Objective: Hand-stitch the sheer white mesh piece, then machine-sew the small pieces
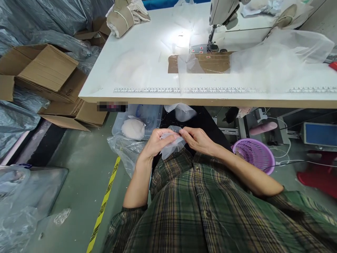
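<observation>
Both hands meet over my lap, below the front edge of the sewing table point(147, 73). A small piece of sheer white fabric point(170, 149) is pinched in my left hand point(158, 141), with loose corners hanging below the fingers. My right hand point(197, 140) grips the same fabric at its right edge, thumb and fingertips pressed together. Another sheer white piece point(181, 110) lies over my dark trousers, just beyond the hands. On the tabletop, more white sheer fabric point(271, 59) spreads to the right of the sewing machine point(223, 14).
Left of my knees stands a clear plastic bin point(152, 117) holding a white bundle point(133, 128). A purple basket point(254, 154) sits on the floor to the right. Cardboard boxes point(47, 70) are piled at left. A rolled cloth bundle point(120, 21) rests on the table's far left corner.
</observation>
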The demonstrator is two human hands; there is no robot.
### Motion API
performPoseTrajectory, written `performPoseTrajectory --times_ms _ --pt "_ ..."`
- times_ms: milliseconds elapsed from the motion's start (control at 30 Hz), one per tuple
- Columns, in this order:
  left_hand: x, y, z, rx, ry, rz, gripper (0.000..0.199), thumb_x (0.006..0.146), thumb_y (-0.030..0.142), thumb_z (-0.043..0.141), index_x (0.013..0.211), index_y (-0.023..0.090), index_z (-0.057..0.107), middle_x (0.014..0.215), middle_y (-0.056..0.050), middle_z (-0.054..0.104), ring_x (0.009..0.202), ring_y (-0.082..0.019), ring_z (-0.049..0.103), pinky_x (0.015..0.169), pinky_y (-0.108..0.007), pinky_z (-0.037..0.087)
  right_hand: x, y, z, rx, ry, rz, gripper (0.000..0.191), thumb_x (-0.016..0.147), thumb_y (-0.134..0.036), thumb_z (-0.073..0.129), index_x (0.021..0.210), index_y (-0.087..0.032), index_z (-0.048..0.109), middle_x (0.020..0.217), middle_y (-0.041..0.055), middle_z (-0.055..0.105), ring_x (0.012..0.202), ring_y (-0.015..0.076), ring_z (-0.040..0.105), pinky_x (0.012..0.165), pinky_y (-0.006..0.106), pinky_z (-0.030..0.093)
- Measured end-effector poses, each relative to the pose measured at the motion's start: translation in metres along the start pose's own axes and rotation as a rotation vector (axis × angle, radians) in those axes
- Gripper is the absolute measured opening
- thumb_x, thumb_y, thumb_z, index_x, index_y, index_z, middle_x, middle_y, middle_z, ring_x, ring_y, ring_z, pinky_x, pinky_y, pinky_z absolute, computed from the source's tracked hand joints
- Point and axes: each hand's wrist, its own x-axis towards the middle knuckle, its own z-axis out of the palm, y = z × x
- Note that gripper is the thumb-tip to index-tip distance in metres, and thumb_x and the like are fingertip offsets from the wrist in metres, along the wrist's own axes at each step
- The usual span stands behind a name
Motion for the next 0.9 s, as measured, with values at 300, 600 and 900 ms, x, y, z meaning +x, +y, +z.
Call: performPoseTrajectory --times_ms 300,600,900 --pt "0.001 -0.012 0.003 -0.028 -0.021 -0.031 0.028 0.077 0.041 0.074 0.073 0.013 0.071 0.059 0.001 0.059 0.052 -0.008 0.047 0.05 -0.021 0.033 -0.006 0.006 0.008 0.113 0.086 0.038 0.034 0.091 -0.054 0.055 0.093 -0.02 0.057 0.075 -0.0019 0.051 0.064 0.0119 0.044 0.06 0.025 0.033" --pt "0.029 -0.034 -0.021 0.289 0.144 0.1 0.035 0.083 0.048 0.068 0.101 0.018 0.073 0.099 -0.008 0.071 0.091 -0.02 0.063 0.085 -0.031 0.049 -0.025 0.03 -0.008 0.466 0.071 0.33 0.043 0.075 -0.057 0.072 0.082 -0.015 0.067 0.06 -0.0043 0.05 0.052 0.0076 0.039 0.049 0.022 0.031" --pt "0.051 -0.086 -0.018 0.472 0.32 0.192 0.018 0.076 0.035 0.073 0.076 0.018 0.068 0.108 -0.009 0.067 0.108 -0.023 0.061 0.101 -0.039 0.043 -0.043 0.04 -0.03 0.618 0.277 0.402 0.042 0.07 -0.054 0.078 0.087 -0.016 0.073 0.056 -0.0026 0.053 0.047 0.0076 0.039 0.043 0.022 0.028"
